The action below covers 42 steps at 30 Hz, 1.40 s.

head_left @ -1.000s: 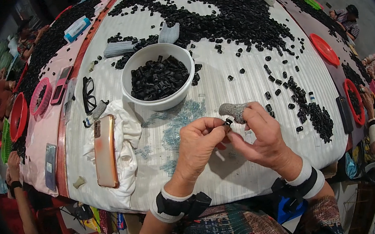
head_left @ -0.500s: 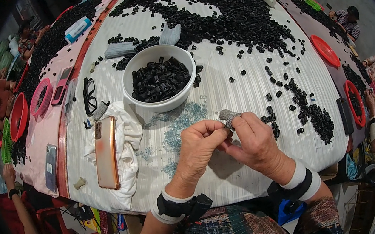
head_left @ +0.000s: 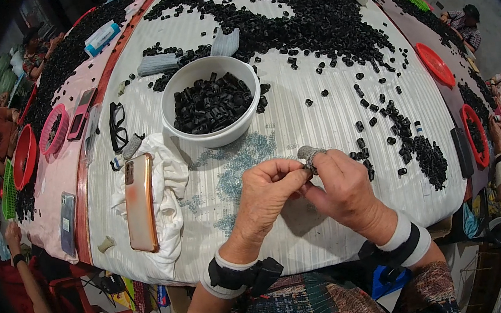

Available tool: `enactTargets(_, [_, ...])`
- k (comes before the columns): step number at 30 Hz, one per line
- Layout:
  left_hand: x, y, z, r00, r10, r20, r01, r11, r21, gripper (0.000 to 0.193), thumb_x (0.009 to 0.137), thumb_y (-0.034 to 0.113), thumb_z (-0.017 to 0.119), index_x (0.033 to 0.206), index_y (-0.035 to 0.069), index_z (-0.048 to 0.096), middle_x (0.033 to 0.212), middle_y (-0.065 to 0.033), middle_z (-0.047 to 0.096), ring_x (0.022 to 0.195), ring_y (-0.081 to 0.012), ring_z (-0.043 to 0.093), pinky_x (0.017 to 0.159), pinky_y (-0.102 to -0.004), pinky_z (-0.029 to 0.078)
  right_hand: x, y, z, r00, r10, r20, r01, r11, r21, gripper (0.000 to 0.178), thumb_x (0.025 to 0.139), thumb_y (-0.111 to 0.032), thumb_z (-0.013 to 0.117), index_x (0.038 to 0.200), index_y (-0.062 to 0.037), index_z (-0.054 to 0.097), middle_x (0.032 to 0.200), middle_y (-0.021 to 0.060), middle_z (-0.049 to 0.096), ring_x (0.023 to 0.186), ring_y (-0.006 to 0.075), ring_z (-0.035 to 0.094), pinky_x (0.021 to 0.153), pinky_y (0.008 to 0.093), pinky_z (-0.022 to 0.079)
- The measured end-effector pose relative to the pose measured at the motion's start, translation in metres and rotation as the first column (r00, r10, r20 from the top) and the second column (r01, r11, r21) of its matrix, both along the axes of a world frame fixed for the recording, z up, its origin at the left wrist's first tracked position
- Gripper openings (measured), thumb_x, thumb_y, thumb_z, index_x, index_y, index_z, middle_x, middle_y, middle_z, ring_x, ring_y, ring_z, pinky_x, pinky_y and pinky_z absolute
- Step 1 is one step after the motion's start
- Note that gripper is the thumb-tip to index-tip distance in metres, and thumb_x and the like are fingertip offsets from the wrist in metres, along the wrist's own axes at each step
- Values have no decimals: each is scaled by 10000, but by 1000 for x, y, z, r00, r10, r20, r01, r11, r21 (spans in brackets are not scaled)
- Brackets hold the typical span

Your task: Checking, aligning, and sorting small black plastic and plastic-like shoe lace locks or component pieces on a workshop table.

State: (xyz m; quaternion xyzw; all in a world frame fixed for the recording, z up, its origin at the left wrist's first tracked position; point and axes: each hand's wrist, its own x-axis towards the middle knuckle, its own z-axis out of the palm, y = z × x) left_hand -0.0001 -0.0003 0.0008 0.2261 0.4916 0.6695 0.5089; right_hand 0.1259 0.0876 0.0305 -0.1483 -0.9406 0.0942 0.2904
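Observation:
My left hand (head_left: 270, 194) and my right hand (head_left: 350, 188) meet above the striped white cloth, in front of the bowl. Thumbs and fingers of both are pinched together at the same spot. What they hold is small and almost wholly hidden; only a dark bit shows between the fingertips. A grey knitted finger cover (head_left: 307, 151) is on a finger of my right hand. Beyond my left hand stands a white bowl (head_left: 217, 138) filled with short black pieces (head_left: 214, 105). Loose black pieces (head_left: 430, 164) lie to the right of my right hand.
A phone in a copper-edged case (head_left: 141, 206) rests on a crumpled white cloth (head_left: 173, 208) at left, near black eyeglasses (head_left: 117, 127). A large heap of black pieces (head_left: 308, 14) covers the table's far side. Red trays (head_left: 435, 65) and other people sit along both sides.
Both hands keep their pinch at nearly the same place, with only slight finger shifts. The whole view has shifted a little; the bowl and the other things stay where they were.

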Motion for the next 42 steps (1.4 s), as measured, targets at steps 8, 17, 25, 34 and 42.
enactTargets(8, [0,-2,1,997,-52,63,53,999,-5,157,837,133,674,905,-8,675,769,-50,658,687,-89,607,575,-208,503,3,7,4,1000,29,4,-29,1000,7,270,626,-64,715,811,9,532,685,102,477,624,233,538,524,323,468])
enactTargets(17, [0,-1,-2,996,-71,49,73,997,-39,128,834,113,672,864,-10,686,756,-63,663,659,-94,609,579,-206,512,8,9,-4,998,67,7,-67,998,-10,246,634,-46,699,789,8,517,679,101,466,619,235,530,523,332,463])
enactTargets(25, [-1,-2,-3,997,-77,-19,77,997,-30,124,838,112,661,858,-10,668,747,-58,652,644,-101,619,590,-210,520,7,7,-3,999,35,27,-35,999,8,243,641,-68,698,779,-6,507,672,96,462,605,229,531,518,321,471])
enactTargets(34, [-1,-2,-4,996,-89,11,89,996,-29,101,839,85,658,862,-13,666,754,-53,650,644,-91,607,595,-200,513,9,9,-7,993,83,88,-91,992,88,220,657,-75,688,763,-16,505,663,81,462,595,215,525,497,319,462])
enactTargets(42, [1,1,-2,996,-80,47,81,997,-12,101,823,57,668,886,-21,656,771,-61,648,669,-99,611,605,-208,521,8,11,-7,996,93,1,-93,995,21,269,627,-65,710,801,-9,513,676,89,465,610,228,527,506,318,465])
